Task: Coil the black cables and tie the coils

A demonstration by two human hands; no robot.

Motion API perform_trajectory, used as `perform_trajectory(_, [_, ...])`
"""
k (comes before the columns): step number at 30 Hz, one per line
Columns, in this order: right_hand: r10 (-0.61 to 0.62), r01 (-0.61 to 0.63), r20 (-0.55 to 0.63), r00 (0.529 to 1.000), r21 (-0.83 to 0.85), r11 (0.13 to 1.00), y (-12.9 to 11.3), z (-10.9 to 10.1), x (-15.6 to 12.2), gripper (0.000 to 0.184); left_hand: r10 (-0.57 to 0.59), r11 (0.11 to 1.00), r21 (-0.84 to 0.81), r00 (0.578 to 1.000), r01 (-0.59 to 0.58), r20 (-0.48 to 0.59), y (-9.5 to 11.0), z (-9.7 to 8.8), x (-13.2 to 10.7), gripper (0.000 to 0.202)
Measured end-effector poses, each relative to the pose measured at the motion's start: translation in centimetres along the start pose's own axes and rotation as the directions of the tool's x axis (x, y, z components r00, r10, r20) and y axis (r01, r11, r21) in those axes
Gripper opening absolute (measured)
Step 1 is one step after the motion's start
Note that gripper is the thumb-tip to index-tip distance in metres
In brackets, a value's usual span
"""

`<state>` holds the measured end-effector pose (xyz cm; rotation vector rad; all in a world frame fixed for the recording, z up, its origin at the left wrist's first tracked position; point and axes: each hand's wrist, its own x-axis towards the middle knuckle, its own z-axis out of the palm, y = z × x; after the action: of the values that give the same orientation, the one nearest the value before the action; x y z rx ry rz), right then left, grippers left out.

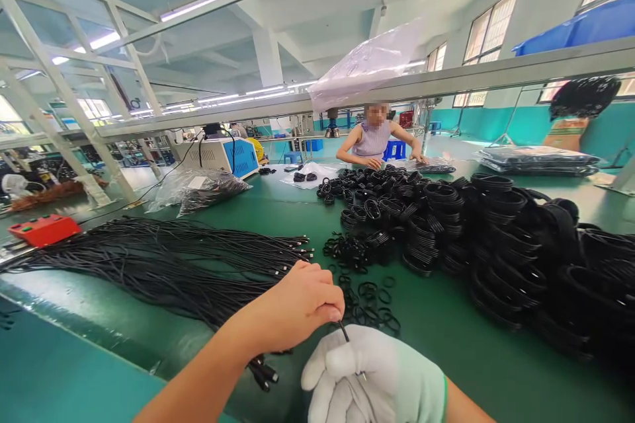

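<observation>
My bare left hand (306, 296) is closed, its thumb and fingers pinching a black cable (343, 330). The cable runs down into my right hand (377, 367), which wears a white glove and is closed around it. A small metal tip shows between the gloved fingers; the rest of that end is hidden. To the left lies a spread of long straight black cables (163, 268), their plug ends pointing right. Other plug ends (262, 372) stick out below my left wrist. Small black rings (368, 291) lie scattered just beyond my hands.
A large heap of coiled black cables (506, 271) covers the table's right side. A red box with buttons (44, 230), plastic bags of cables (211, 190) and a white-and-blue machine (228, 155) stand left. Across the table a person (376, 135) works. A shelf rail (471, 73) crosses overhead.
</observation>
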<state>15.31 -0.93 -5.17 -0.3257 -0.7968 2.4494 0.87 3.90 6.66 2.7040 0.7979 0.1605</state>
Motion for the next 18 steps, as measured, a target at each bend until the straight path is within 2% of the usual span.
perform_trajectory(3, [-0.016, 0.016, 0.012, 1.0, 0.013, 1.0, 0.1, -0.1, 0.2, 0.031, 0.006, 0.999, 0.035, 1.0, -0.005, -0.01, 0.2, -0.1, 0.5, 0.024])
perform_trajectory(7, [-0.036, 0.034, 0.072, 0.997, 0.037, 0.999, 0.5, 0.1, -0.1, 0.037, 0.024, 0.998, -0.055, 0.999, -0.026, -0.048, -0.2, 0.6, 1.0, 0.023])
perform_trajectory(10, [-0.129, 0.124, 0.121, 0.984, 0.043, 0.991, -0.3, 0.9, -1.1, 0.037, -0.007, 0.982, -0.19, 0.992, -0.018, -0.127, -1.5, 2.2, 0.6, 0.025])
perform_trajectory(12, [-0.233, 0.226, 0.139, 0.962, 0.065, 0.972, -1.7, 1.4, -2.0, 0.038, -0.093, 0.981, -0.188, 0.971, 0.051, -0.219, -2.8, 4.0, -0.2, 0.029])
perform_trajectory(14, [-0.335, 0.325, 0.101, 0.937, 0.106, 0.94, -3.4, 1.9, -2.8, 0.036, -0.172, 0.985, -0.042, 0.926, 0.167, -0.336, -4.1, 6.3, -1.4, 0.032])
perform_trajectory(15, [-0.381, 0.37, 0.066, 0.922, 0.134, 0.919, -4.3, 2.2, -3.1, 0.032, -0.154, 0.979, 0.062, 0.905, 0.193, -0.397, -4.6, 7.5, -2.1, 0.032])
perform_trajectory(16, [-0.423, 0.412, 0.033, 0.906, 0.162, 0.896, -5.2, 2.4, -3.3, 0.028, -0.079, 0.97, 0.171, 0.889, 0.172, -0.45, -4.9, 8.7, -2.8, 0.031])
perform_trajectory(18, [-0.494, 0.488, -0.025, 0.869, 0.203, 0.849, -6.5, 2.7, -3.2, 0.025, 0.133, 0.921, 0.383, 0.869, 0.069, -0.477, -4.7, 10.6, -4.0, 0.036])
